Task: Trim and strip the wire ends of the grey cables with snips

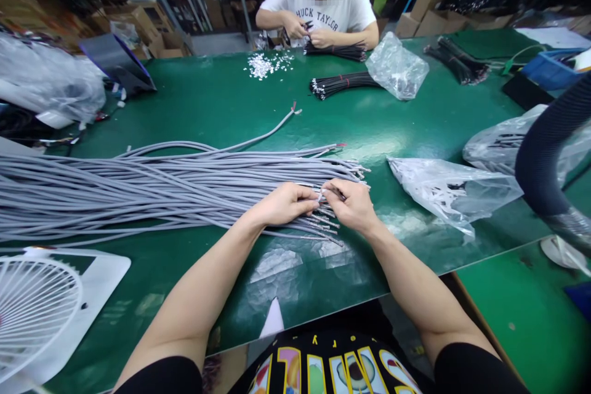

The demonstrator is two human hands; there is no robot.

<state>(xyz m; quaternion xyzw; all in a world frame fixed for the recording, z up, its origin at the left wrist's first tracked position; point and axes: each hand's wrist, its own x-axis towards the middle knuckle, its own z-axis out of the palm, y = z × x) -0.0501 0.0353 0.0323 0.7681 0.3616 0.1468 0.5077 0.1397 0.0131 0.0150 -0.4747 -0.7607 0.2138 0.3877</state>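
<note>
A thick bundle of grey cables point(152, 188) lies across the table from the left, its stripped ends fanned out at the middle. Over these ends, my left hand point(293, 203) is closed in a pinch on the end of one grey cable. My right hand point(351, 204) meets it fingertip to fingertip, thumb and forefinger closed at that same cable end. A small whitish piece point(321, 195) shows between the fingertips, too small to make out. One cable with a red-tipped end point(294, 109) sticks out behind the bundle.
Clear bags with white pieces point(455, 191) lie to the right, beside a black flexible hose point(538, 154). A white fan point(41, 308) is at front left. Across the green table point(198, 104), a person point(318, 18) handles black cables point(344, 83) near scattered white bits point(265, 65).
</note>
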